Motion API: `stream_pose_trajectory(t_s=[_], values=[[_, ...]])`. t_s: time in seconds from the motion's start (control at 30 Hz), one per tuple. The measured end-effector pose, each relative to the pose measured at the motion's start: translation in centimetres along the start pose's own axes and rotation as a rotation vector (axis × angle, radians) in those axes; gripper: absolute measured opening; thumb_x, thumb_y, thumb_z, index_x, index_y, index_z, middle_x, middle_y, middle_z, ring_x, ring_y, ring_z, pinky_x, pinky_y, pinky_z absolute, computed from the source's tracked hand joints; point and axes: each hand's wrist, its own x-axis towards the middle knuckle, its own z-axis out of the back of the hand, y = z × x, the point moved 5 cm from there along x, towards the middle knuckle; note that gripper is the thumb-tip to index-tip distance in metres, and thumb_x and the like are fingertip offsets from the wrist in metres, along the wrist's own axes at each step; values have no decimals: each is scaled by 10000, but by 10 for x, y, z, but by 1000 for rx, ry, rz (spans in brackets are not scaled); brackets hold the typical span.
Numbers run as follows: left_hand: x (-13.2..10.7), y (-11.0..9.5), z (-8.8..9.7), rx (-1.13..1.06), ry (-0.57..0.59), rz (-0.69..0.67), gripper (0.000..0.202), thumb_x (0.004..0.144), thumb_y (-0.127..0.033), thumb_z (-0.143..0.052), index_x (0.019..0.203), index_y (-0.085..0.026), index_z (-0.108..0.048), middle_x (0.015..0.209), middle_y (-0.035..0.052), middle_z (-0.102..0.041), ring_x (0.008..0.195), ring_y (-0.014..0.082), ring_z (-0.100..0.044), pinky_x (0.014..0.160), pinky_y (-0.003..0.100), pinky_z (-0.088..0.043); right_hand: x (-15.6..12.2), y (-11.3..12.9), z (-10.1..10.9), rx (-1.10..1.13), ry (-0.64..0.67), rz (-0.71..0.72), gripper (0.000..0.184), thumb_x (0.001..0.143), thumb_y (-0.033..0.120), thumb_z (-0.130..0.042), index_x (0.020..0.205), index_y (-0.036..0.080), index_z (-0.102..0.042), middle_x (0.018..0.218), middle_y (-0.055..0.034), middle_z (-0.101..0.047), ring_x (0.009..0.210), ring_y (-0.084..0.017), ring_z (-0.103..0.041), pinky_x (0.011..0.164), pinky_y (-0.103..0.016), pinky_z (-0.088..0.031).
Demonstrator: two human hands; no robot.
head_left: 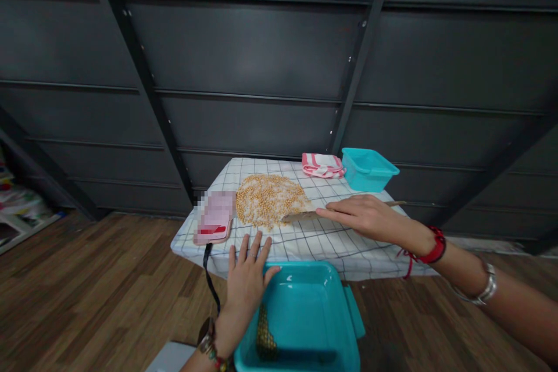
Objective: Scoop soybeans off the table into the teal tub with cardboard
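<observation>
My right hand is closed around a long flat spatula-like tool, whose thin handle end sticks out behind the hand. The tool's tip touches the right front edge of a spread pile of small golden-yellow round pieces mixed with white grains. Whether the pieces are beans or beads I cannot tell. My left hand lies with fingers spread at the table's front edge, its thumb over the rim of a turquoise tub. Inside the tub, at its left, is a patch of similar golden pieces.
A white checked cloth covers the small table. A pink phone with a black strap lies at the left. Behind on the right are a folded red-and-white cloth and a smaller turquoise basket. Dark panels rise behind the table.
</observation>
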Motion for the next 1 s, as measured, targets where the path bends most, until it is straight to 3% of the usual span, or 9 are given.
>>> stream_pose_trajectory(t_s=[0.33, 0.57, 1.0], values=[[0, 0, -2, 7, 2, -9, 569, 800, -556, -424, 1299, -291, -356, 1346, 71, -436, 1224, 337, -375, 946, 573, -305, -1, 7, 13, 9, -34, 39, 407, 864, 2, -313, 1239, 137, -399, 965, -74, -641, 772, -155, -602, 606, -290, -487], [-1, 1, -1, 13, -8, -6, 544, 804, -538, -436, 1293, -311, -362, 1350, 52, -432, 1219, 335, -382, 944, 571, -312, 2, -4, -1, -38, 9, -63, 472, 825, -29, -328, 1249, 160, -417, 1018, -79, -634, 785, -151, -606, 631, -297, -495], [-2, -1, 0, 17, -20, -7, 541, 807, -535, -431, 1294, -309, -362, 1347, 50, -434, 1217, 332, -385, 947, 566, -309, -1, 12, 11, 30, -7, 21, 378, 873, 18, -311, 1217, 139, -410, 945, -65, -633, 766, -141, -590, 613, -281, -486]])
